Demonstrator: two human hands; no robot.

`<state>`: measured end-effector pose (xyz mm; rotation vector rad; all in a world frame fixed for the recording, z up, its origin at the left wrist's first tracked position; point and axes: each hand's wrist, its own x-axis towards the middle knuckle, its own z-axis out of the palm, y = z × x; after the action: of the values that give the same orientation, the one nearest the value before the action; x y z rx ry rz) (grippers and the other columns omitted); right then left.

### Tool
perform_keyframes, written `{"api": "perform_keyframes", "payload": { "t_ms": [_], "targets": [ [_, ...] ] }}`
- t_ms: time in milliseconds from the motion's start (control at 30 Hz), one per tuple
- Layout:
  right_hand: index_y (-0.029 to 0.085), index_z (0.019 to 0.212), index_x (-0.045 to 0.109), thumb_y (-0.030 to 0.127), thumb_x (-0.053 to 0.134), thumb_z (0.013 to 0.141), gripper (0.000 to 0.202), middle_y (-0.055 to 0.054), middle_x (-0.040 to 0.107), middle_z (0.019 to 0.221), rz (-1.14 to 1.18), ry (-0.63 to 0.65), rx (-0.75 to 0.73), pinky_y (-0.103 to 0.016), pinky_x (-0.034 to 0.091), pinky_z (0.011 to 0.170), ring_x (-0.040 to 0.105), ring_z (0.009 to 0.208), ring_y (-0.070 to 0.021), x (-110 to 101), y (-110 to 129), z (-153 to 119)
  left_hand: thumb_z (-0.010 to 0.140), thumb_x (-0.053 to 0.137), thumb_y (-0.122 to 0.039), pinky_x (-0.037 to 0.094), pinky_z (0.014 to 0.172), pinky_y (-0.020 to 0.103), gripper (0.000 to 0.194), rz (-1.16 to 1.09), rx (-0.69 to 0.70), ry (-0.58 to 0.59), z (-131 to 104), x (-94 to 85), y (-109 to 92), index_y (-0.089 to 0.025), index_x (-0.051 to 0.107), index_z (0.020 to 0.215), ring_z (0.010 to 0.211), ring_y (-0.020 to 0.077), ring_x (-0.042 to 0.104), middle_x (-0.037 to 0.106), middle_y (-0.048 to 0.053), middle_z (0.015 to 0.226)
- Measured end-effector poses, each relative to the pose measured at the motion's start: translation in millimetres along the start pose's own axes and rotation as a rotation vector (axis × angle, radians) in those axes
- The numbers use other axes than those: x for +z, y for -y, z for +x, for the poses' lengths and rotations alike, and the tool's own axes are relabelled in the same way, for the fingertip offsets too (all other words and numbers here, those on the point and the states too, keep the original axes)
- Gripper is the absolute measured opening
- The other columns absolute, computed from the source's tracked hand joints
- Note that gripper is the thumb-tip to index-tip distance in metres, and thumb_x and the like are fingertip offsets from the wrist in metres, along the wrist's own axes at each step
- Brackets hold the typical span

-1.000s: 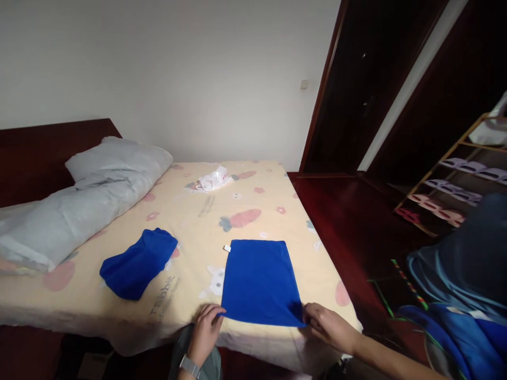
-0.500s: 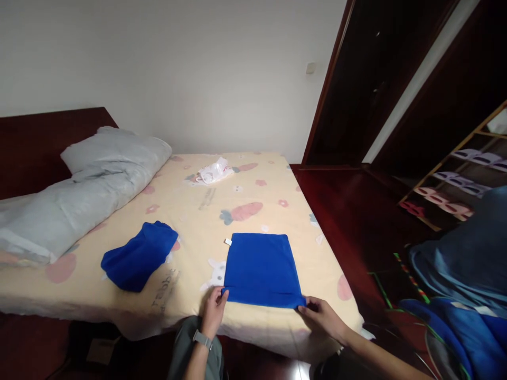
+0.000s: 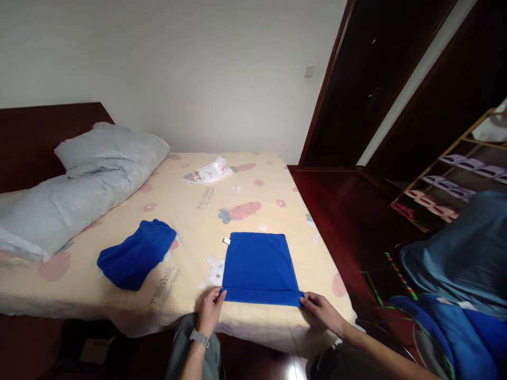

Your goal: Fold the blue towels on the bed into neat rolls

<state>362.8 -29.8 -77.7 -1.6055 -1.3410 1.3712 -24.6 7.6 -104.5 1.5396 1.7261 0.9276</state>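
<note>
Cloth point(image 3: 257, 261) along the near edge of the bed point(image 3: 194, 227), toward its right corner. Newly doubled over along its near side into a narrow band point(image 3: 263, 297): probably a fold begun, with the rest flat. Pinched at the band's ends by left hand point(image 3: 210, 309) and right hand point(image 3: 320, 311). Farther left, a crumpled blue cloth point(image 3: 137, 256), untouched.

A silver-grey band point(image 3: 200, 338) circled the left wrist point(image 3: 205, 325), grey-green trousers point(image 3: 180, 348) showed near it, the right forearm point(image 3: 368, 346) was bare
</note>
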Motion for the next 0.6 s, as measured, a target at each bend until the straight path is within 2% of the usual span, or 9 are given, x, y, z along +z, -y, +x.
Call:
{"api": "perform_keyframes", "payload": {
  "t_ms": [100, 200, 367, 500, 600],
  "targets": [
    [0.022, 0.064, 0.044, 0.083, 0.054, 0.073, 0.062, 0.003, 0.044, 0.063, -0.040, -0.008, -0.006, -0.030, 0.035, 0.061, 0.041, 0.062, -0.0145, 0, -8, 3, 0.084, 0.052, -0.068, 0.056, 0.076, 0.035, 0.056, 0.018, -0.001, -0.009, -2, -2.2, 1, -0.019, 0.070, 0.101, 0.082, 0.0259, 0.072, 0.076, 0.009, 0.086],
    [0.021, 0.066, 0.049, 0.078, 0.054, 0.074, 0.057, 0.000, 0.054, 0.066, -0.108, -0.015, -0.002, -0.032, 0.041, 0.069, 0.051, 0.069, -0.0188, 1, -12, 5, 0.087, 0.053, -0.060, 0.055, 0.073, 0.034, 0.045, 0.105, 0.040, -0.001, -3, -2.6, -1, -0.021, 0.068, 0.102, 0.079, 0.0246, 0.072, 0.074, 0.006, 0.080],
    [0.022, 0.076, 0.061, 0.066, 0.054, 0.076, 0.045, -0.005, 0.070, 0.084, -0.198, -0.026, 0.007, -0.035, 0.046, 0.080, 0.064, 0.085, -0.0255, 2, -8, 3, 0.089, 0.055, -0.044, 0.053, 0.076, 0.033, 0.027, 0.258, 0.093, -0.004, -4, -1.1, -5, -0.022, 0.067, 0.099, 0.080, 0.0226, 0.071, 0.074, 0.006, 0.085],
    [0.022, 0.077, 0.060, 0.064, 0.055, 0.077, 0.042, -0.004, 0.071, 0.082, -0.265, -0.067, 0.002, -0.035, 0.048, 0.078, 0.065, 0.083, -0.0259, 3, -7, 3, 0.091, 0.055, -0.039, 0.053, 0.078, 0.032, 0.022, 0.303, 0.113, -0.009, -6, -1.5, -8, -0.022, 0.066, 0.099, 0.082, 0.0215, 0.071, 0.074, 0.005, 0.086],
    [0.022, 0.079, 0.061, 0.062, 0.055, 0.079, 0.040, -0.005, 0.071, 0.082, -0.341, -0.060, -0.001, -0.035, 0.048, 0.076, 0.066, 0.081, -0.0259, 2, -11, 5, 0.092, 0.054, -0.036, 0.053, 0.077, 0.032, 0.019, 0.357, 0.178, -0.026, -8, -2.4, -11, -0.023, 0.066, 0.099, 0.080, 0.0211, 0.070, 0.073, 0.004, 0.084]
  ]
}}
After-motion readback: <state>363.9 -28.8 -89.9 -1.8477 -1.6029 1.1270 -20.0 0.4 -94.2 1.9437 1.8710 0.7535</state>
